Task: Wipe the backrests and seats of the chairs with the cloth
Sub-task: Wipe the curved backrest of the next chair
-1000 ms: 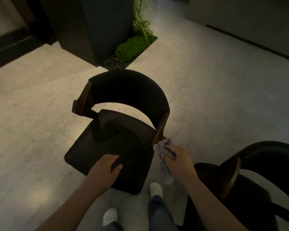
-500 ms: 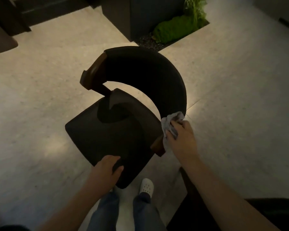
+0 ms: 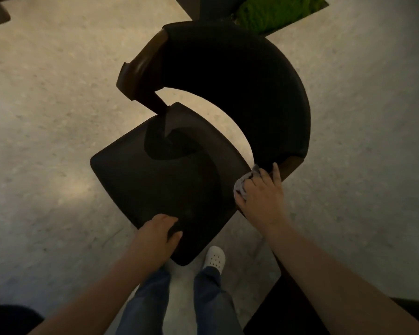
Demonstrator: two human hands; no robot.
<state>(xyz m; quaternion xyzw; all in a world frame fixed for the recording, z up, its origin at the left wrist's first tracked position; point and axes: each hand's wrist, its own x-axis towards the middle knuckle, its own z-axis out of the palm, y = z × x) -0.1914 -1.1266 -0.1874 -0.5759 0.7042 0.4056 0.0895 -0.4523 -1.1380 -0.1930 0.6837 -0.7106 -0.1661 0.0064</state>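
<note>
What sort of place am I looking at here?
Probably a restaurant, café or lobby, though that is not certain: a dark upholstered chair with a curved backrest, a speckled stone floor, and a bed of green moss set into it.

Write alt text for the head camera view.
Seen from above, a person's right hand holds a grey cloth at the near end of the curved chair backrest, while the left hand grips the front edge of the chair seat.

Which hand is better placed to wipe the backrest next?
Right. The right hand grips the cloth at the backrest near end; the left hand grips the seat edge without one.
</note>
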